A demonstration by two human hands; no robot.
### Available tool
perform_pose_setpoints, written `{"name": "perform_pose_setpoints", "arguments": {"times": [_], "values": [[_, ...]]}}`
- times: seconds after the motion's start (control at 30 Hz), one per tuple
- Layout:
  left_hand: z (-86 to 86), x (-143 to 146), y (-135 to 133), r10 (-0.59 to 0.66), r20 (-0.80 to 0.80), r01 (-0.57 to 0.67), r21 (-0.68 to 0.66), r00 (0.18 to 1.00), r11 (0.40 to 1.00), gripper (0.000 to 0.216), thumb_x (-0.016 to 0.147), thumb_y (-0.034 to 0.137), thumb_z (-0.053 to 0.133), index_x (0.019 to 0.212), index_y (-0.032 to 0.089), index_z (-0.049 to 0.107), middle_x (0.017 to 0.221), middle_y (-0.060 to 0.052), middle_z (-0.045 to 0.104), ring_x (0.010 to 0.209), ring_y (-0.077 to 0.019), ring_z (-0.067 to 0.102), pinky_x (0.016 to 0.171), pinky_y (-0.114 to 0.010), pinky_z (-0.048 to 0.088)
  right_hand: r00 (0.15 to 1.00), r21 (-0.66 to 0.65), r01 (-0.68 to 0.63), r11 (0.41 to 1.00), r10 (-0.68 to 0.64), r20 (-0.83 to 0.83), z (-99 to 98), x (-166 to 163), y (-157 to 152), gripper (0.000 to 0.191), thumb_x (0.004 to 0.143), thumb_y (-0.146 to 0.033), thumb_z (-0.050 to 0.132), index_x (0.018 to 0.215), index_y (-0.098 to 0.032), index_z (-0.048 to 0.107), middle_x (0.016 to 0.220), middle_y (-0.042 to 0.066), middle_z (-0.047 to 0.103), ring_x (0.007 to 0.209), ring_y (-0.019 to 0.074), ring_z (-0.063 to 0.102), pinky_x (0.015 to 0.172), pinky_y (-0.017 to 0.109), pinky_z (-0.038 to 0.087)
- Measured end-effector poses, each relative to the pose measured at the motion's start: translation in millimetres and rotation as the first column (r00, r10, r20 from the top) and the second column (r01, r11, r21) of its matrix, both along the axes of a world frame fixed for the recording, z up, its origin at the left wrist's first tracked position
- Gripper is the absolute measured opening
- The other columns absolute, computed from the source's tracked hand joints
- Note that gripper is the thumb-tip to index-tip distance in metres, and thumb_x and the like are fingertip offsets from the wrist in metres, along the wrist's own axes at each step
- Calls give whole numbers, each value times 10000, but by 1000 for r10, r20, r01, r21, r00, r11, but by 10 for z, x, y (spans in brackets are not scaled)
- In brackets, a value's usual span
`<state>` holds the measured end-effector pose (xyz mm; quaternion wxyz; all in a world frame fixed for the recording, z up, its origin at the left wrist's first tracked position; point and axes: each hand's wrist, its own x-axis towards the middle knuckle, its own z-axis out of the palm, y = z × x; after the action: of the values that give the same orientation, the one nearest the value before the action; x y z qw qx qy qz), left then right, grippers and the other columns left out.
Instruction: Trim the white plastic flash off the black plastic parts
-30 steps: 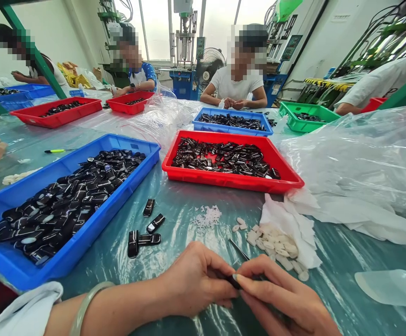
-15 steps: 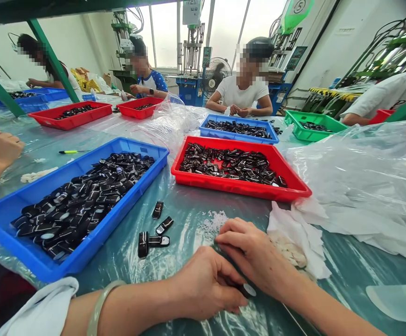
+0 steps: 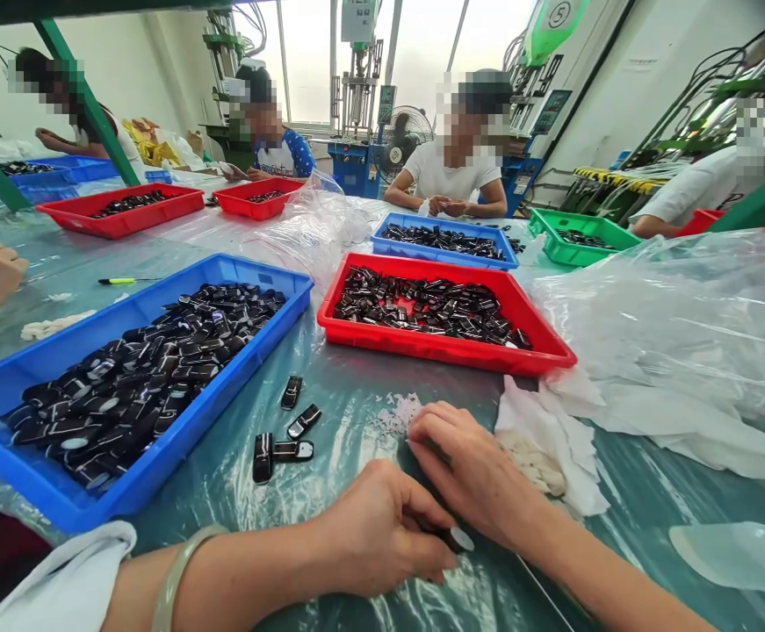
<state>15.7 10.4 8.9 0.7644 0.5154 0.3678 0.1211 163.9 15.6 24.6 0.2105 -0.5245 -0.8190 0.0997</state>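
At lower centre, the left hand (image 3: 382,531) pinches a black piece (image 3: 457,538) between thumb and fingers, its pale end jutting rightward, just below the right hand (image 3: 471,465), whose bent fingers reach small white bits (image 3: 392,414); whether they grip any, I cannot tell.

A black piece (image 3: 448,533) is held in the left hand (image 3: 386,527); the right hand (image 3: 471,461) is positioned beside white bits (image 3: 393,414) on the worktop (image 3: 349,408).
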Motion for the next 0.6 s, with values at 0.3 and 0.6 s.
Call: {"name": "perform_pose_setpoints", "arguments": {"times": [0.3,0.6], "values": [[52,26,12,15,24,-13,-84,1000,996,158,535,175,636,665,95,680,530,24,554,507,-92,512,568,-225,434,902,-96,31,995,-69,-427,102,220,-637,108,836,-166,543,749,-218,579,710,-31,620,637,95,600,576,164,487],[62,8,10,-30,28,31,-27,999,999,212,588,130,600,748,123,738,529,30,559,505,-73,508,530,-175,418,857,-5,-19,1000,14,-516,-22,184,-706,194,780,-57,581,850,-234,619,773,-2,611,685,112,618,595,180,517]]}}
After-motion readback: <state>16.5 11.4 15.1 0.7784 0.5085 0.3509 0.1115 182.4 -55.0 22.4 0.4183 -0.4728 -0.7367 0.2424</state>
